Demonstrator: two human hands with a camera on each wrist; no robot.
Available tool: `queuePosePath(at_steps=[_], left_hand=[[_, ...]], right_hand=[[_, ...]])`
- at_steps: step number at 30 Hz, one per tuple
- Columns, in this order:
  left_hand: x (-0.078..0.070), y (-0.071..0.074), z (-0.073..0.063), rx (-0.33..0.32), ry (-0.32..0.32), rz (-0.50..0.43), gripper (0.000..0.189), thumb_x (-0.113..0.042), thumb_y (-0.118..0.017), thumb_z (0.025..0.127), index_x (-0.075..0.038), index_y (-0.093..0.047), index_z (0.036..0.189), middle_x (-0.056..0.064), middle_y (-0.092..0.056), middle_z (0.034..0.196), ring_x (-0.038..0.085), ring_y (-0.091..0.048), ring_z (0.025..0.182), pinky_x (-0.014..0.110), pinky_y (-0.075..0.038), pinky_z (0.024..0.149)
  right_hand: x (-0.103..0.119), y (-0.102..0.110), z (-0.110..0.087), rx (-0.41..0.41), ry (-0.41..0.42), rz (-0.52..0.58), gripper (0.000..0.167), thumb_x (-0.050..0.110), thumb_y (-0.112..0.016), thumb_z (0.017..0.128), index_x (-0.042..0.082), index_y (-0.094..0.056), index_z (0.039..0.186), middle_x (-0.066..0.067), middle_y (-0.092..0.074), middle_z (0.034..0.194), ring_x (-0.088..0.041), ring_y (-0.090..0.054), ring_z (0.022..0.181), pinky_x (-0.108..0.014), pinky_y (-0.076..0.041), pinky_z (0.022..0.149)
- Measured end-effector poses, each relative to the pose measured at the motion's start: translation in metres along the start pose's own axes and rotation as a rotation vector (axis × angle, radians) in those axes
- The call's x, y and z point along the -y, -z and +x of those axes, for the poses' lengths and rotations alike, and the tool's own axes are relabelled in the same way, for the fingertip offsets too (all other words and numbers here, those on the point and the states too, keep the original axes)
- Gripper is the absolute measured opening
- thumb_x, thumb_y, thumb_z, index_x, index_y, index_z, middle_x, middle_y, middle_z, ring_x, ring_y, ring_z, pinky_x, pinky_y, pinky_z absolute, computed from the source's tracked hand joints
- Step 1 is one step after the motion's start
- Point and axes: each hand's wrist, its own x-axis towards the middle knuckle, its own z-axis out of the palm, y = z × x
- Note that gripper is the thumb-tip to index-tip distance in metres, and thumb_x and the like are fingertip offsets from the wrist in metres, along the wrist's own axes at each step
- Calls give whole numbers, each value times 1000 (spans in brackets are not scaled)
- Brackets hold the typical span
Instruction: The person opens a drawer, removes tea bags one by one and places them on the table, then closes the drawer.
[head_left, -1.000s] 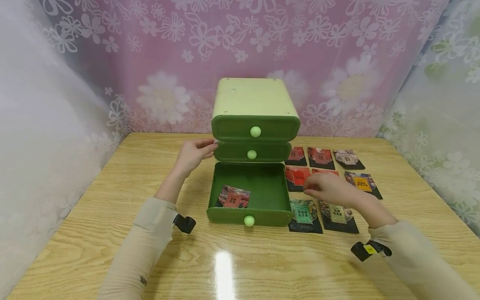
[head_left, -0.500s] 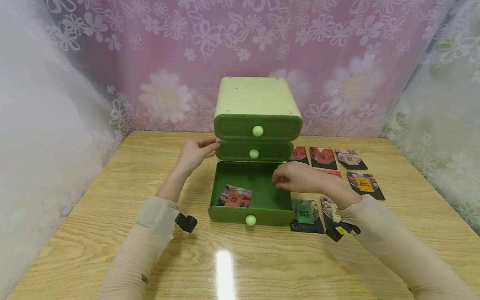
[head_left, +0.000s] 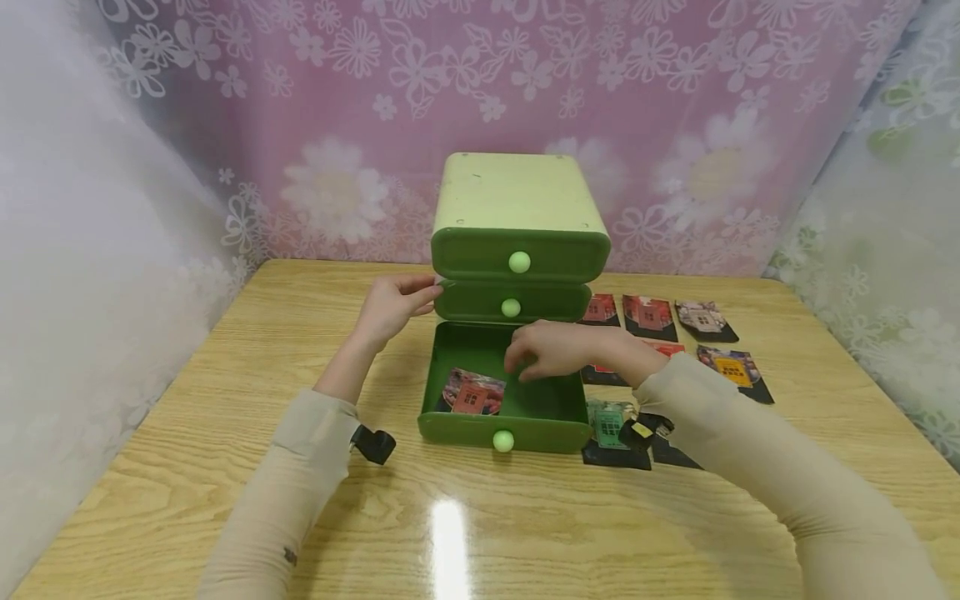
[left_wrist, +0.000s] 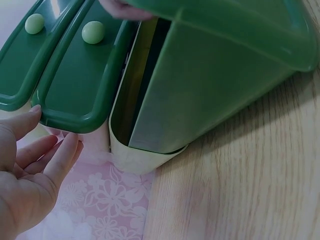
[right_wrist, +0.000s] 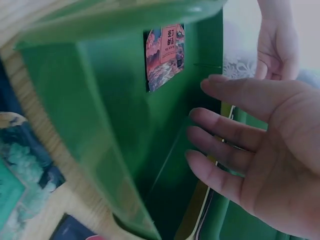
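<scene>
My left hand (head_left: 388, 310) is at the left edge of the middle drawer (head_left: 551, 302) of a cream cabinet with green drawer fronts. In the left wrist view, its thumb and index fingertips touch that drawer's corner, fingers fairly straight. The bottom drawer (head_left: 540, 433) is pulled out. A dark red printed tea packet (head_left: 474, 393) lies in its front left part. My right hand (head_left: 555, 350) hovers over this drawer, to the right of the packet. In the right wrist view its fingers are relaxed and apart, with nothing between them.
The top drawer (head_left: 562, 254) is closed. Right of the cabinet several printed packets lie in rows: red (head_left: 649, 317), pale (head_left: 705, 319), orange-labelled (head_left: 735, 372) and green-labelled (head_left: 611, 429). The right forearm passes over some of them. Wood-grain table (head_left: 337, 533) extends in front.
My right hand has moved left from above the packets to over the pulled-out bottom drawer. The left hand stays at the middle drawer's edge. The packet in the drawer has not moved.
</scene>
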Motion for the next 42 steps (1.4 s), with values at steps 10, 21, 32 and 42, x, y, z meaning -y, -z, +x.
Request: queuePosePath(at_steps=[10, 21, 32, 42], left_hand=[[-1, 0, -1, 1, -4, 15, 43, -22, -60, 92, 3, -55, 126, 15, -55, 126, 25, -59, 108, 28, -53, 87], [-1, -1, -1, -3, -2, 19, 42, -22, -60, 92, 3, -56, 126, 15, -56, 126, 24, -60, 107, 27, -53, 87], [-2, 0, -2, -6, 9, 13, 42, -23, -61, 92, 2, -56, 126, 14, -56, 127, 25, -60, 106, 27, -54, 85], [-2, 0, -2, -12, 11, 8, 41, -22, -61, 92, 1, -57, 125, 14, -56, 127, 25, -60, 105, 27, -54, 85]], right_hand=[[6, 6, 36, 153, 10, -45, 23, 13, -60, 91, 6, -66, 112, -10, -54, 118, -25, -52, 109, -34, -49, 89], [6, -1, 58, 386, 6, 21, 29, 18, -54, 95, 12, -62, 123, -5, -49, 121, -20, -41, 107, -30, -44, 84], [8, 0, 69, 422, -16, 22, 30, 17, -51, 97, 12, -61, 125, -5, -56, 124, -18, -53, 110, -28, -48, 86], [9, 3, 72, 450, -32, 166, 24, 17, -53, 96, 9, -63, 116, 0, -63, 105, -9, -57, 93, -23, -49, 80]])
